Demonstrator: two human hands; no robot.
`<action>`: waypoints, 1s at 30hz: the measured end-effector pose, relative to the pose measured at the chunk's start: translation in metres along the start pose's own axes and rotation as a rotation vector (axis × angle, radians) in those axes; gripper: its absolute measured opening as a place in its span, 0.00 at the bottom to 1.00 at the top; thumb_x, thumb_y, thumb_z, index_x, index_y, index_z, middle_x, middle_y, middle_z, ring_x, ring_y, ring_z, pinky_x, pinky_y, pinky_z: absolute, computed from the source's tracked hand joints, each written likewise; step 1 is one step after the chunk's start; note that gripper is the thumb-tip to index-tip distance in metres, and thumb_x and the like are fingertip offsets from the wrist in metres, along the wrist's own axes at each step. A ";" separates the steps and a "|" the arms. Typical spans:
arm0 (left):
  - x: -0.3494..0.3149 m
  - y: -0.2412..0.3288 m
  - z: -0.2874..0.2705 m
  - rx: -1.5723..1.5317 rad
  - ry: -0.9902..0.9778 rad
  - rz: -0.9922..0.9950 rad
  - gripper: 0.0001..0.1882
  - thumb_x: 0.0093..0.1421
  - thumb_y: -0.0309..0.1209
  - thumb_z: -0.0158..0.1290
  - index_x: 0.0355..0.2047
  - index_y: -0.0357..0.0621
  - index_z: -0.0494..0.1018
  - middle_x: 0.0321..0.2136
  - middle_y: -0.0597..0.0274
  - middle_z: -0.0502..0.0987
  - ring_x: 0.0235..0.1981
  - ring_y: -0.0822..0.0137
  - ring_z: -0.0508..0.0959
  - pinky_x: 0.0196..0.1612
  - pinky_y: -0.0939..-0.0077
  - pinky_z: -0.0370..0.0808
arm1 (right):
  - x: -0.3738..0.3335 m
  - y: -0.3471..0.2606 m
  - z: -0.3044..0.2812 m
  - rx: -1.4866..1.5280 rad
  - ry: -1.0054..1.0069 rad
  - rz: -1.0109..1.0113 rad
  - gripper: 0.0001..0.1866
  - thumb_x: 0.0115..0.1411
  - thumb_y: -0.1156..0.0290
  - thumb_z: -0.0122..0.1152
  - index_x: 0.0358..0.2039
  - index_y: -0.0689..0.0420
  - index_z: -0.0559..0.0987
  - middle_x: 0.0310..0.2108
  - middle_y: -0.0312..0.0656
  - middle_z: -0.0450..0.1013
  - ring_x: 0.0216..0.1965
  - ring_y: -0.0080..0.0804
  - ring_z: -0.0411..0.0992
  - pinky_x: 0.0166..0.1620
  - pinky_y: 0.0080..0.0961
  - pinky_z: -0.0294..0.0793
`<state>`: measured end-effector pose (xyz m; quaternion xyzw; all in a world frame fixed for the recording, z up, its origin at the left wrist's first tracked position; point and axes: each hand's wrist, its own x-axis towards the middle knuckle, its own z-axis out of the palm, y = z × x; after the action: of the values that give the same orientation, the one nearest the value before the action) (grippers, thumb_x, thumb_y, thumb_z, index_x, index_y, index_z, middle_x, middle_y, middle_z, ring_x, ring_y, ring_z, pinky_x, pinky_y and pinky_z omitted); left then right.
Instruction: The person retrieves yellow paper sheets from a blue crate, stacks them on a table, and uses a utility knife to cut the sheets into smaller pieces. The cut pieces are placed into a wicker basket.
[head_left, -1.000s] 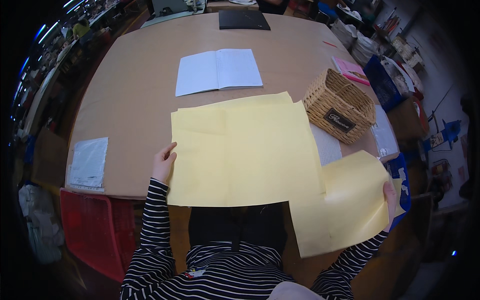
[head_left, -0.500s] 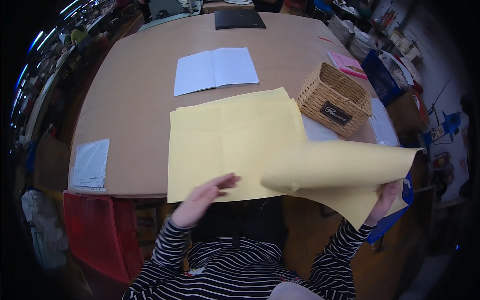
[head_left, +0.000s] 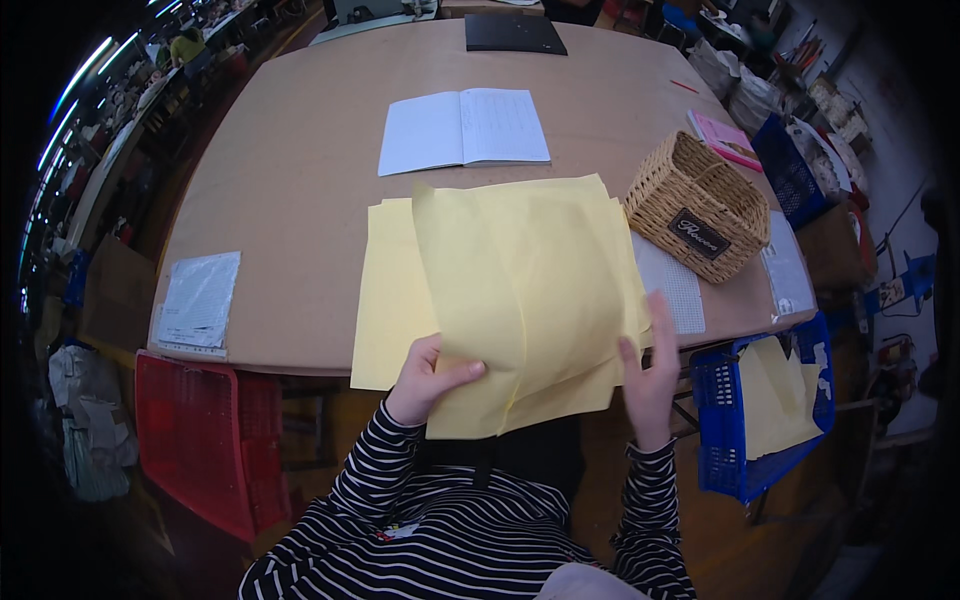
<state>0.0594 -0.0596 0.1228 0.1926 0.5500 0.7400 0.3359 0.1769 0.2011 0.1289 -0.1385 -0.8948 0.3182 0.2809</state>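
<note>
A yellow sheet point(head_left: 530, 290), creased and bulging a little, lies over a pile of similar yellow sheets point(head_left: 388, 290) at the table's near edge. Its lower part hangs past that edge, toward my body. My left hand point(head_left: 428, 382) grips the sheet's left side, thumb on top and fingers hidden beneath. Beside the right edge, my right hand point(head_left: 652, 370) is upright with thumb and fingers apart, slightly blurred, its thumb close to the sheet's border.
A wicker basket point(head_left: 698, 205) stands right of the pile, over gridded white paper point(head_left: 672, 285). Beyond are an open notebook point(head_left: 463, 130) and a black flat object point(head_left: 515, 34). Below the table sit a red crate point(head_left: 190, 435) and a blue crate point(head_left: 715, 400) holding yellow sheets point(head_left: 778, 395).
The sheet that was swept out rightward in my right hand now lies over the pile. My left hand has taken hold of its left side. My right hand has let go and moved left.
</note>
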 end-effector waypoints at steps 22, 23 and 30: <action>-0.015 -0.009 -0.045 -0.386 0.106 0.116 0.17 0.65 0.25 0.47 0.54 0.37 0.64 0.46 0.54 0.77 0.49 0.62 0.78 0.52 0.70 0.76 | 0.011 -0.031 0.011 0.671 -0.479 0.334 0.10 0.59 0.79 0.63 0.41 0.65 0.83 0.33 0.39 0.80 0.33 0.19 0.75 0.40 0.17 0.76; -0.014 -0.006 -0.058 -0.312 0.208 0.153 0.17 0.66 0.26 0.47 0.54 0.37 0.63 0.45 0.53 0.78 0.45 0.64 0.79 0.48 0.71 0.78 | 0.015 -0.020 0.008 0.630 -0.343 0.357 0.09 0.59 0.78 0.63 0.40 0.66 0.82 0.32 0.38 0.80 0.32 0.19 0.75 0.38 0.16 0.75; 0.006 -0.030 -0.156 0.080 0.482 0.152 0.23 0.68 0.23 0.43 0.62 0.33 0.58 0.50 0.52 0.75 0.49 0.66 0.77 0.54 0.74 0.73 | 0.067 0.108 0.000 0.606 -0.187 0.551 0.10 0.61 0.77 0.59 0.42 0.68 0.80 0.34 0.42 0.80 0.31 0.23 0.77 0.38 0.18 0.76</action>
<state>-0.0381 -0.1571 0.0445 0.0646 0.6271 0.7652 0.1307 0.1302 0.3119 0.0868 -0.2545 -0.7116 0.6416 0.1310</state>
